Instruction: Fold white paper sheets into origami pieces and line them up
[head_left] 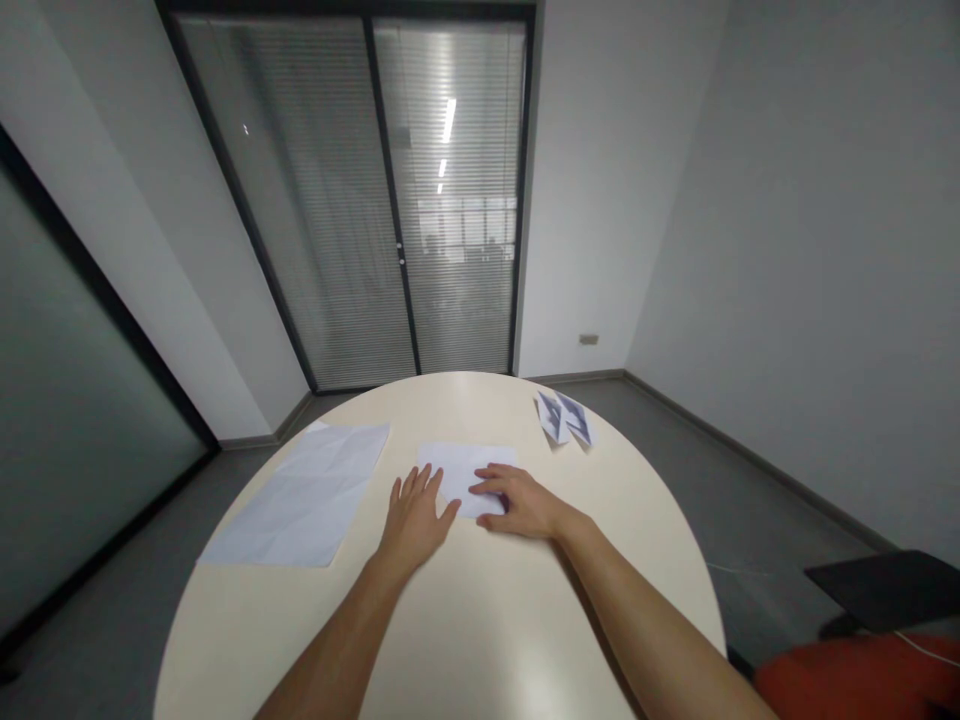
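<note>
A small white sheet of paper (pixel 466 462) lies flat on the round cream table, under both hands. My left hand (pixel 415 518) rests on the paper's left edge with its fingers spread. Over the right part of the same sheet sits my right hand (pixel 521 500), fingers apart and slightly bent, with the tips on the paper. Neither hand grips anything. My fingers cover portions of the sheet's left and right sides.
Larger creased white sheets (pixel 307 497) lie on the table's left. Two folded paper pieces (pixel 564 418) stand near the far right edge of the table (pixel 480 640). Beyond the right side are a red seat (pixel 855 680) and a black flat panel (pixel 889 585).
</note>
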